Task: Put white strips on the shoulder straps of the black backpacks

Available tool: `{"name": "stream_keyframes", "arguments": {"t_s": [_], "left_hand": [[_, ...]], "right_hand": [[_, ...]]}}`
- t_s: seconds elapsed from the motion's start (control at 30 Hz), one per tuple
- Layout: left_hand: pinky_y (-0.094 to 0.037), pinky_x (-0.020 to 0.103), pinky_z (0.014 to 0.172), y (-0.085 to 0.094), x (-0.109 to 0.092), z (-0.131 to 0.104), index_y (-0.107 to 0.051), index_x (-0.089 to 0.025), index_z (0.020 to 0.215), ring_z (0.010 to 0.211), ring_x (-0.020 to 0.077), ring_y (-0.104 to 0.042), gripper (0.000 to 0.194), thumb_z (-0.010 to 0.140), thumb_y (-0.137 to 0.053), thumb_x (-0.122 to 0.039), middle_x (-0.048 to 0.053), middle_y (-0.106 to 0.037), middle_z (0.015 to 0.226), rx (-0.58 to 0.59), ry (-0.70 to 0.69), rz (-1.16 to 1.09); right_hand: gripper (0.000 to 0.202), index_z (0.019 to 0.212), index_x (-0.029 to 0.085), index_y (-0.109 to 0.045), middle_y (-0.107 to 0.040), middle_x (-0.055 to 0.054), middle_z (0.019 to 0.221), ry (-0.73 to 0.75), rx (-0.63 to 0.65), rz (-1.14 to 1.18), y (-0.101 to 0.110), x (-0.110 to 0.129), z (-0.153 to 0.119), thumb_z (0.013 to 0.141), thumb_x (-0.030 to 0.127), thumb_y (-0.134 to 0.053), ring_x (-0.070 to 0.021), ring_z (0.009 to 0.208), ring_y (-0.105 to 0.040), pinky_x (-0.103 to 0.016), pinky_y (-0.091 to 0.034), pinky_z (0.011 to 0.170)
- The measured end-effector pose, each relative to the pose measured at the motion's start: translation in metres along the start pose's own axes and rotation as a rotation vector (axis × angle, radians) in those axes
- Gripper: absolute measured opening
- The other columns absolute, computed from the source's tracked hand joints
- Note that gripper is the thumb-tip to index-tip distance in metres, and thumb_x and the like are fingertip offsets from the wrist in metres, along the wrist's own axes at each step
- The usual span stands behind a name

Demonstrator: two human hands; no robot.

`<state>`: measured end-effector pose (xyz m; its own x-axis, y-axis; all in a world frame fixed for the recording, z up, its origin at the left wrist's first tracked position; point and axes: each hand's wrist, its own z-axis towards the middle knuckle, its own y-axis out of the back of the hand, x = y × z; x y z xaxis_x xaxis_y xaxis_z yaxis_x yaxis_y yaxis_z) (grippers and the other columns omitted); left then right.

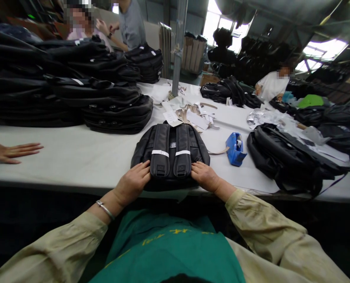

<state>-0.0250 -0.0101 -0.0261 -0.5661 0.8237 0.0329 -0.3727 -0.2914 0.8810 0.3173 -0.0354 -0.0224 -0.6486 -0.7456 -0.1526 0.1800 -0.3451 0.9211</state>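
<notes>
Both hands on a black backpack
The left hand (133, 181) and right hand (206, 177) lie flattened, fingers together, against either side of the backpack (172, 157), straps up at the table's (113, 177) near edge; a blue tape dispenser (236, 149) sits right of it, paper scraps (195, 118) beyond, a person in grey (132, 25) farthest.

1. The room is unevenly lit; daylight is admitted through windows (325, 51), their panes washed out by glare.
2. The pale table (104, 157) is brightly lit, while the space beneath is lost in shadow.
3. Detail is kept in the backpack (172, 157).
4. Outer areas are stretched and softly blurred; faces are pixelated.
</notes>
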Motion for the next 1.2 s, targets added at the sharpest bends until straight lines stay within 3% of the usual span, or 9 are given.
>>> {"name": "stream_keyframes", "arguments": {"t_s": [0.2,0.37,0.43,0.5,0.63,0.8,0.9,1.0,1.2], "left_hand": [[-0.041,0.052,0.111,0.003,-0.007,-0.011,-0.059,-0.021,0.130,0.134,0.0300,-0.049,0.048,0.085,-0.051,-0.007,0.013,-0.063,0.133,-0.147,0.187,-0.151],[-0.052,0.052,0.100,-0.012,-0.005,-0.022,-0.042,-0.015,0.144,0.138,0.0369,-0.041,0.084,0.071,-0.076,-0.040,0.022,-0.037,0.151,-0.303,0.790,-0.399],[-0.058,0.049,0.089,-0.020,-0.010,-0.026,-0.041,-0.013,0.143,0.128,0.0366,-0.051,0.093,0.066,-0.078,-0.048,0.023,-0.042,0.145,-0.261,1.002,-0.553],[-0.058,0.045,0.087,-0.025,-0.018,-0.029,-0.047,-0.014,0.138,0.113,0.0326,-0.062,0.085,0.067,-0.077,-0.050,0.019,-0.057,0.132,-0.185,1.120,-0.659],[-0.055,0.041,0.087,-0.026,-0.027,-0.028,-0.057,-0.016,0.123,0.097,0.0290,-0.068,0.065,0.069,-0.075,-0.046,0.010,-0.070,0.106,-0.093,1.191,-0.647],[-0.054,0.038,0.082,-0.029,-0.019,-0.032,-0.060,-0.018,0.115,0.094,0.0293,-0.068,0.056,0.069,-0.074,-0.047,0.009,-0.071,0.103,-0.109,1.132,-0.656],[-0.053,0.037,0.080,-0.034,-0.017,-0.033,-0.061,-0.019,0.110,0.093,0.0295,-0.067,0.050,0.070,-0.072,-0.047,0.008,-0.072,0.101,-0.130,1.100,-0.682],[-0.053,0.037,0.080,-0.038,-0.021,-0.031,-0.061,-0.019,0.108,0.091,0.0287,-0.067,0.045,0.072,-0.071,-0.044,0.008,-0.071,0.099,-0.160,1.097,-0.669],[-0.052,0.038,0.079,-0.043,-0.030,-0.028,-0.062,-0.017,0.104,0.087,0.0273,-0.065,0.039,0.071,-0.069,-0.035,0.008,-0.069,0.094,-0.231,1.104,-0.613]], "right_hand": [[0.024,0.102,0.014,-0.064,-0.068,-0.014,0.107,-0.050,-0.040,0.170,0.002,-0.006,-0.010,0.087,0.006,-0.048,-0.0223,0.106,-0.061,-0.038,-0.049,0.098],[0.033,0.101,0.015,-0.062,-0.067,-0.012,0.102,-0.142,-0.006,0.367,-0.003,-0.017,-0.014,0.071,0.004,-0.052,-0.0215,0.097,-0.063,-0.032,-0.053,0.084],[0.031,0.099,0.015,-0.062,-0.067,-0.012,0.101,-0.159,-0.023,0.384,-0.007,-0.020,-0.016,0.072,0.005,-0.052,-0.0208,0.094,-0.062,-0.031,-0.053,0.083],[0.027,0.099,0.014,-0.063,-0.066,-0.013,0.102,-0.151,-0.044,0.339,-0.007,-0.017,-0.015,0.075,0.007,-0.052,-0.0223,0.097,-0.061,-0.035,-0.052,0.087],[0.024,0.103,0.013,-0.064,-0.065,-0.017,0.108,-0.164,-0.117,0.198,0.010,0.014,-0.013,0.080,0.017,-0.058,-0.0289,0.108,-0.057,-0.047,-0.048,0.094],[0.018,0.103,0.015,-0.064,-0.065,-0.013,0.101,-0.141,-0.250,0.211,0.033,0.083,-0.005,0.087,0.019,-0.056,-0.0264,0.101,-0.058,-0.045,-0.051,0.089],[0.032,0.119,0.010,-0.062,-0.063,-0.017,0.117,-0.083,-0.198,0.188,0.020,0.108,0.018,0.089,0.015,-0.051,-0.0290,0.118,-0.053,-0.045,-0.049,0.098],[0.043,0.130,0.001,-0.056,-0.056,-0.024,0.132,-0.149,-0.171,0.069,-0.006,0.115,0.052,0.089,0.011,-0.048,-0.0331,0.128,-0.045,-0.047,-0.045,0.103],[0.025,0.109,0.009,-0.064,-0.062,-0.019,0.107,-0.308,0.064,0.005,-0.023,0.111,0.105,0.089,0.017,-0.051,-0.0291,0.097,-0.055,-0.044,-0.049,0.081]]}}
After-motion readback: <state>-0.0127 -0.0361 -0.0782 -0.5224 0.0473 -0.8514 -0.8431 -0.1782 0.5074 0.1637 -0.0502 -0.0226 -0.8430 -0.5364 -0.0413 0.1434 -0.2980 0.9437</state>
